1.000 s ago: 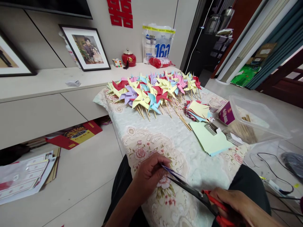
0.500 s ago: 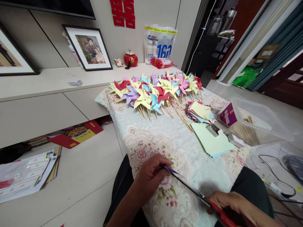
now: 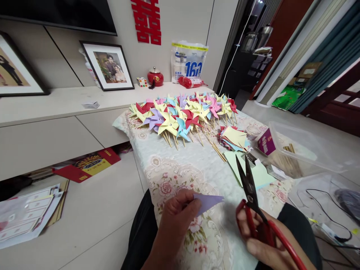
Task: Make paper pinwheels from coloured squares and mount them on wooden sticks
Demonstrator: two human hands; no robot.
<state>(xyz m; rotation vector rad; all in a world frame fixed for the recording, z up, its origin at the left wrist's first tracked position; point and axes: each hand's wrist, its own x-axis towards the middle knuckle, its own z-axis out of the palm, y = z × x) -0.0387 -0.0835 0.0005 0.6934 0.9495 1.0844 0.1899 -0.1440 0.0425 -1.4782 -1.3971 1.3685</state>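
Between the thumb and fingers of my left hand (image 3: 177, 217) is a folded piece of purple paper (image 3: 209, 202), its narrow end pointing right. My right hand (image 3: 264, 232) grips the red handles of a pair of scissors (image 3: 249, 185). The dark blades are parted and point up and away, clear of the paper. Farther back on the cloth-covered table (image 3: 182, 168) lie many paper pinwheels (image 3: 168, 124) on thin sticks, in yellow, purple, red, blue and pink. A stack of cut paper squares (image 3: 234, 138) sits to their right, beside green sheets (image 3: 260, 174).
A clear plastic box (image 3: 306, 150) holding sticks stands at the table's right. Loose sticks (image 3: 218, 152) and a small white box (image 3: 277, 172) lie nearby. Behind the table, a cabinet (image 3: 64, 101) carries a framed photo (image 3: 108, 67) and a red jar (image 3: 155, 78). Cables (image 3: 329, 210) run along the right.
The scissors have come away from the purple paper; my right hand has raised them and their blades now stand apart. My left hand has turned the paper so its flat side shows.
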